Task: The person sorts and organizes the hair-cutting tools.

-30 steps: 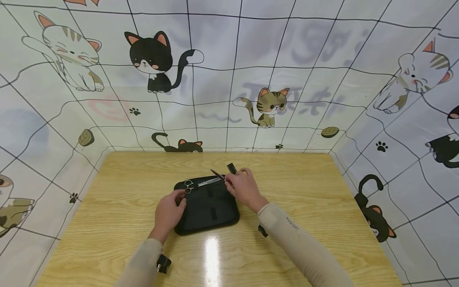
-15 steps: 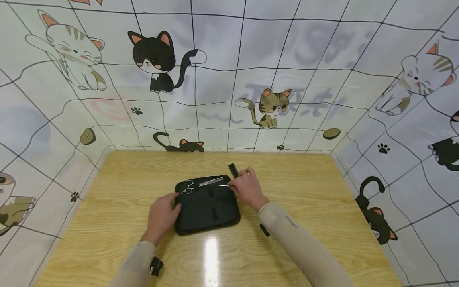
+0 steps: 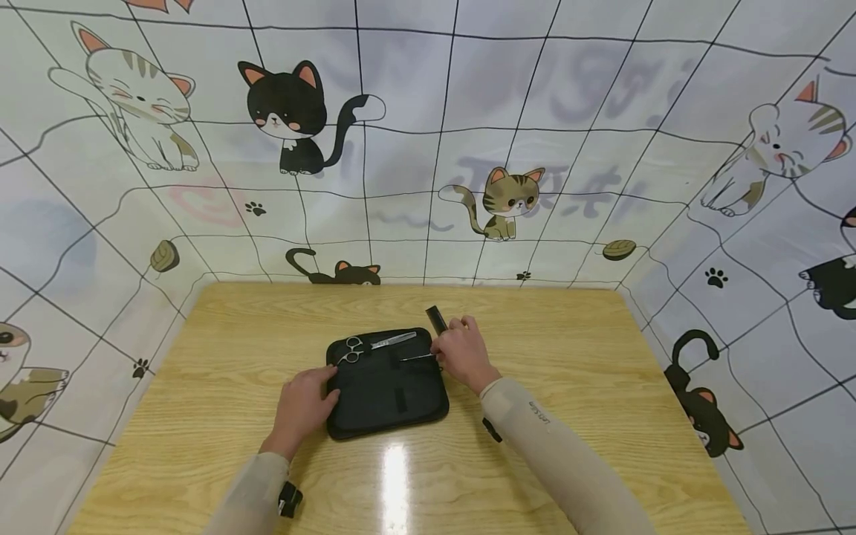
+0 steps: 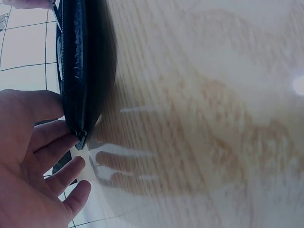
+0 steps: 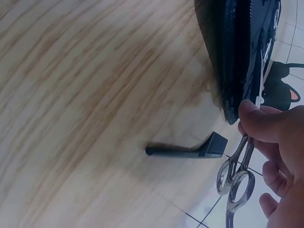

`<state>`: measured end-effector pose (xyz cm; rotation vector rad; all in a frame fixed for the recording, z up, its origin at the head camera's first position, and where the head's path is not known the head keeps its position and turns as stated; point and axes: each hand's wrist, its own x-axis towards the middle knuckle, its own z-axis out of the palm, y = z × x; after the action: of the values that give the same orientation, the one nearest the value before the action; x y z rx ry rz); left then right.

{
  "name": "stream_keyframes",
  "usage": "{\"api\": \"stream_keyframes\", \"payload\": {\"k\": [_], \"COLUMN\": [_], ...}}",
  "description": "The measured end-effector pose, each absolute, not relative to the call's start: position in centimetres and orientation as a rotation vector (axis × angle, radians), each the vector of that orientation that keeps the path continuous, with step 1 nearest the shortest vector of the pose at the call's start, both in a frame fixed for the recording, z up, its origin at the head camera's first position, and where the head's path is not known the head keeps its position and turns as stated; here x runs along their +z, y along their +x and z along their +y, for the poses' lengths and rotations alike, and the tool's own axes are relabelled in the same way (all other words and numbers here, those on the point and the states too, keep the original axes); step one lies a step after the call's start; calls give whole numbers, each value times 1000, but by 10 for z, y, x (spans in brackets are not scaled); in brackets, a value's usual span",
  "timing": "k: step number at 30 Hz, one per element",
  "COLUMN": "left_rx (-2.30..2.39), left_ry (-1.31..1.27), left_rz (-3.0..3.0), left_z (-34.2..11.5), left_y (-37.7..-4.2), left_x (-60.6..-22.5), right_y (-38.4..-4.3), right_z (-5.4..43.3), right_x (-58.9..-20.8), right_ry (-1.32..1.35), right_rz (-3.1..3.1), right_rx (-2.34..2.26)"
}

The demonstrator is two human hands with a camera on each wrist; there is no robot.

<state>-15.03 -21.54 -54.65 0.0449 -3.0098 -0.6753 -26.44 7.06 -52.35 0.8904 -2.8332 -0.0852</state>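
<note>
1. Your black case [image 3: 374, 410] lies flat on the table [image 3: 575, 357], just left of the frame's middle. Your left hand [image 3: 304, 405] touches only its left edge, fingers loosely spread, and I can't tell how hard they press. If they press too softly, a push from the right could make the case slide.
2. Your right hand [image 3: 463, 353], right of the case, pinches the held scissors [image 3: 420, 357] between thumb and finger. The handle end sticks out past your fingers in the right wrist view, so a weak pinch could let it twist or drop.
3. The blades point left, near a small strap [image 3: 394, 359]. I can't tell if the tip is in it. A crooked push could snag or nick it.
4. The other scissors [image 3: 393, 340] lie at the case's upper left. Go too high and both could clink.
5. A black tool [image 3: 436, 319] lies just above your right hand. Your knuckles could bump it.
</note>
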Motion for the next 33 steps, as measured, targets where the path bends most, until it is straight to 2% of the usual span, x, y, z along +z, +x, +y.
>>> {"api": "stream_keyframes", "payload": {"k": [20, 33], "left_rx": [-748, -756], "left_ry": [-24, -21], "left_rz": [-3008, -3005], "left_z": [-222, -221], "left_y": [-149, -147], "left_x": [-546, -547], "right_y": [-269, -267], "right_z": [49, 38], "right_x": [-534, -540], "right_ry": [842, 903], "right_rz": [-2846, -2844], "right_rx": [-37, 11]}}
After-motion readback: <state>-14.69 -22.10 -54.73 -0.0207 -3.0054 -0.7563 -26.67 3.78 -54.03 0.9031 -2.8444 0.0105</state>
